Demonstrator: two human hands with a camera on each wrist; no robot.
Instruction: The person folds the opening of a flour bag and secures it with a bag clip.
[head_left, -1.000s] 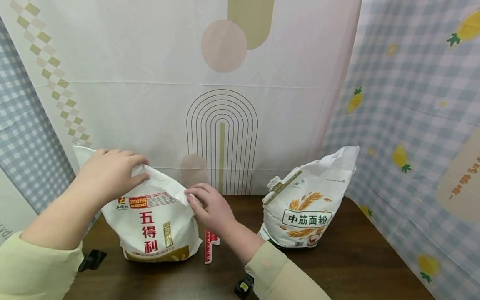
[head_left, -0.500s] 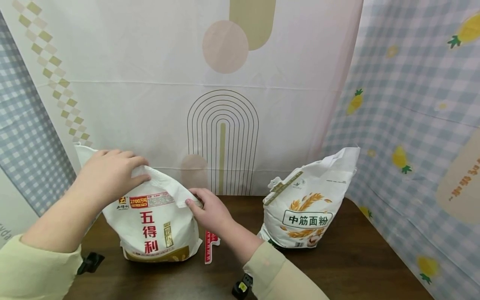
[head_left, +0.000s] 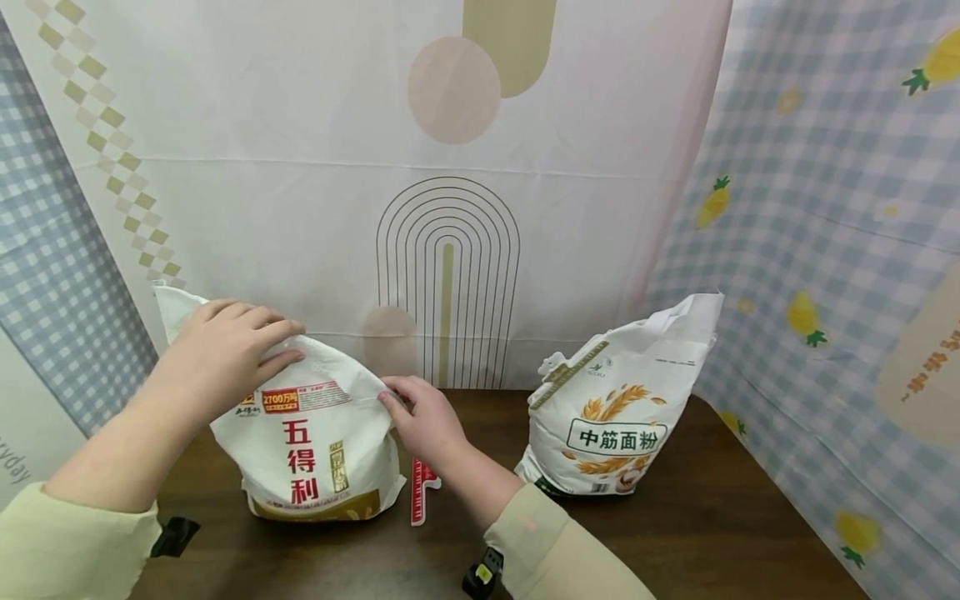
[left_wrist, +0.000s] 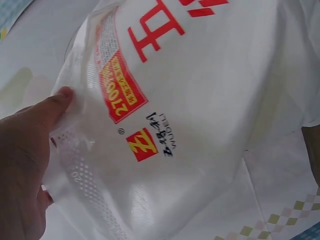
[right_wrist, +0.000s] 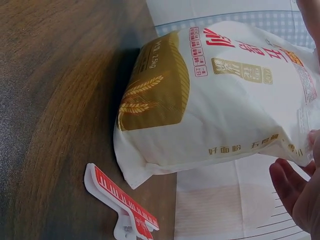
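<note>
A white flour bag (head_left: 360,450) with red lettering stands on the table at left, its top narrowed to a loose edge. My left hand (head_left: 225,358) grips that edge near its middle, thumb (left_wrist: 60,100) on the printed front and the other fingers behind. At the bag's right top corner, my right hand (head_left: 429,421) pinches the edge between thumb and fingers. Close to the bag's right side lies a red and white bag clip (right_wrist: 122,200), partly behind my right forearm in the head view.
A second white flour bag (head_left: 615,400) with green-framed lettering stands at right, an olive-gold bag clip (head_left: 567,377) across its upper left corner. Printed cloths (head_left: 300,233) hang behind and beside the dark wooden table (head_left: 705,533).
The flap folded down over the front near the right top corner has been turned up. My right hand has shifted slightly up and right along the corner; my left hand keeps its grip.
</note>
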